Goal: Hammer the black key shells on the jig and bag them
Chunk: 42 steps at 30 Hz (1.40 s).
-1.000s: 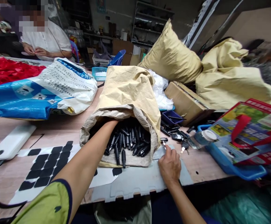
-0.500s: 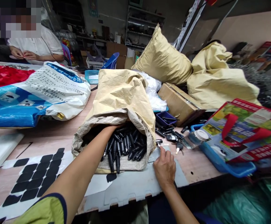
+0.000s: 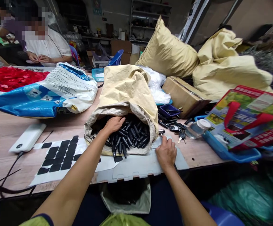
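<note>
A person's left hand (image 3: 114, 124) reaches into the wide mouth of a creased, tan woven sack (image 3: 127, 83) lying on a wood-grained tabletop (image 3: 203, 152), its coarse, greyish lining folded back at the rim. Inside, glossy black tubular pieces (image 3: 133, 133), slim and tapered, lie heaped; a few point out over the lower lip. The left fingers bend down over the heap, their tips hidden, and whether they grasp a piece cannot be told. The right hand (image 3: 166, 153), just beside the opening, is clenched around the handle of a hammer-like tool (image 3: 161, 131) with a shiny, cylindrical metal head.

Beneath, a flat grey sheet (image 3: 136, 168) with a notched edge reaches the tabletop's front edge, leaving a narrow strip before the sack. At left, dark rounded squares (image 3: 60, 153) sit in rows on white backing, near the left forearm. To the right, a stretch of tabletop separates the right hand from a blue plastic tray (image 3: 221, 153); keys (image 3: 181, 136) and a clear jar (image 3: 196, 128) lie beyond.
</note>
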Available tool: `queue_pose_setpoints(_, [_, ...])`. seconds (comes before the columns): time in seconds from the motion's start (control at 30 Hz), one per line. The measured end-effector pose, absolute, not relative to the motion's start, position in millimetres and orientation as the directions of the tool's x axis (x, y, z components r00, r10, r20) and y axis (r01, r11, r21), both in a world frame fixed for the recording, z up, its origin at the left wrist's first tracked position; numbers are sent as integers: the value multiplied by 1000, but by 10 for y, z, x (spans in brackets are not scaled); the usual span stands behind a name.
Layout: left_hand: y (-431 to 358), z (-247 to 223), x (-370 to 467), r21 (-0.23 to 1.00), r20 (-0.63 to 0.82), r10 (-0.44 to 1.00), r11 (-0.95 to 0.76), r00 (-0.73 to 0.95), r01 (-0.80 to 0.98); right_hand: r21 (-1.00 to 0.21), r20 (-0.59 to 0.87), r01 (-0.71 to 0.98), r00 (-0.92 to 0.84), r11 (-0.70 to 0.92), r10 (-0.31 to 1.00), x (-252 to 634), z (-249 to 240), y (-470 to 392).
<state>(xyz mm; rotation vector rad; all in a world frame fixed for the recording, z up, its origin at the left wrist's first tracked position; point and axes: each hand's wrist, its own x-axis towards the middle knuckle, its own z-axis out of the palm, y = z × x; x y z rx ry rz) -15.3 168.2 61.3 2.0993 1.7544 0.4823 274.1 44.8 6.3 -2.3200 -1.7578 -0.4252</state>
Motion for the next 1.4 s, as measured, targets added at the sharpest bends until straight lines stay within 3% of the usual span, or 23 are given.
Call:
queue_pose_setpoints(0.1, [1043,651,-109,447,293,956,-131,-6,885,6,342,962,254,-273,905,2740,57,445])
queue_pose_setpoints(0.17, [592,600,6,450,381,912,-38,-153,892,1,341,963,254,-270,905,2741,55,446])
queue_pose_setpoints(0.43, [-95,365,310,290,95,992,48,-79,956,-36,333,963,265,-268,905,2723,90,425])
queue_pose_setpoints(0.53, [-184,339,197,319,73,997,6,-31,948,-63,322,958,283,-278,903,2699,105,414])
queue_pose_setpoints(0.67, [-386,245,0,439,120,980,-197,160,877,-127,265,948,315,-291,911,2759,164,430])
queue_pose_setpoints(0.83, [-456,182,-61,575,179,958,-285,223,767,-384,99,875,357,-295,929,3029,296,314])
queue_pose_setpoints(1.0, [-386,135,61,586,218,966,-244,140,772,-760,176,642,357,-104,917,2981,421,-283])
queue_pose_setpoints(1.1, [-390,108,64,603,217,964,-256,153,755,-853,186,521,256,27,949,2743,447,-717])
queue_pose_setpoints(1.23, [-403,115,-4,633,182,954,-298,237,714,-874,164,470,48,123,985,2407,394,-1071])
queue_pose_setpoints(1.4, [-359,109,-35,678,137,961,-268,240,684,-833,153,532,-46,154,987,2147,351,-1133])
